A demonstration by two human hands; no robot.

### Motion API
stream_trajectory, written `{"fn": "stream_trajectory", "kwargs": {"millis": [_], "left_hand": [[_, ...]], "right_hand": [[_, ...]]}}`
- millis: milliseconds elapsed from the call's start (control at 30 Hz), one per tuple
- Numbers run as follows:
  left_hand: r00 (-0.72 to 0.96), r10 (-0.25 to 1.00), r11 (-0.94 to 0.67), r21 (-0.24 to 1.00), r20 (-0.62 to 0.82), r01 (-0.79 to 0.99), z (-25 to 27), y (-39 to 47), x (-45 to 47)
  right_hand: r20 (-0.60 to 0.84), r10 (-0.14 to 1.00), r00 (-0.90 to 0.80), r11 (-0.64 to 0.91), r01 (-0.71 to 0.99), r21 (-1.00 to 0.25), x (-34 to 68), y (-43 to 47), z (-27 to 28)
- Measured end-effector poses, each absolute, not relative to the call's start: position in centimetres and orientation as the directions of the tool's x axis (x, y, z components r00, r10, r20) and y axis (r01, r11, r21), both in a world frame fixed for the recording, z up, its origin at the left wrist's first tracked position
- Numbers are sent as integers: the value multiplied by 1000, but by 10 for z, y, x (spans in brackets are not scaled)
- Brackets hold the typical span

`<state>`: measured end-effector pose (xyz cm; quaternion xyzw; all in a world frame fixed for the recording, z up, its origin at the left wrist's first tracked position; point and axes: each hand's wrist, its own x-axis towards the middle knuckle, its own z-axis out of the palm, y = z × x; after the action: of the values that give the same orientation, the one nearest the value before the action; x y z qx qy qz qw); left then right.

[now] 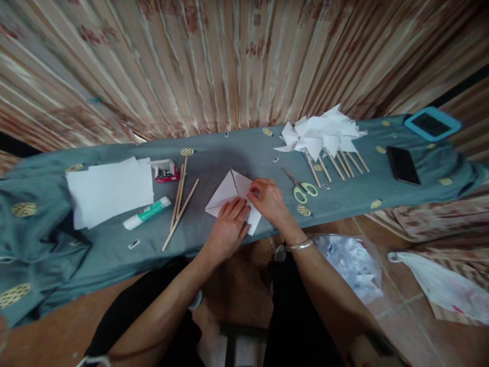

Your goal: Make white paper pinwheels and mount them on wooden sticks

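A white paper square (222, 192) with cuts or dark lines running in from its corners lies at the front middle of the cloth-covered table. My left hand (228, 224) rests on it, fingers stretched out flat over its near part. The fingers of my right hand (266, 199) are pinched together at the paper's right side, and what lies between the fingertips is partly hidden. To the right are scissors (300, 188) with pale green handles. Several wooden sticks (179, 199) lie on the left, beside a glue stick (148, 213) and a small red box (165, 171) of small metal pieces.
A stack of white paper (112, 191) lies at the left. Several paper pinwheels (324, 133) on sticks overlap at the back right. Further right are a black phone (403, 165) and a blue-framed device (432, 124). A clear bag (349, 265) of scraps stands on the floor.
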<state>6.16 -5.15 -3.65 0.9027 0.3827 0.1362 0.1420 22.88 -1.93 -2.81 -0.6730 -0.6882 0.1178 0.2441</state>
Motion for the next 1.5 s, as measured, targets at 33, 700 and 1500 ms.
{"fn": "stream_trajectory", "kwargs": {"millis": [33,700,1500], "left_hand": [[673,726,-672,362,145,646,-39,-52,60],[685,688,-721,337,241,605,-45,-55,57],[690,685,-722,338,232,603,-43,-55,57]], "right_hand": [[187,982,24,73,867,-492,230,-19,-30],[270,962,-42,173,858,-483,246,-22,-35],[346,938,40,131,879,-458,306,-29,-31]]}}
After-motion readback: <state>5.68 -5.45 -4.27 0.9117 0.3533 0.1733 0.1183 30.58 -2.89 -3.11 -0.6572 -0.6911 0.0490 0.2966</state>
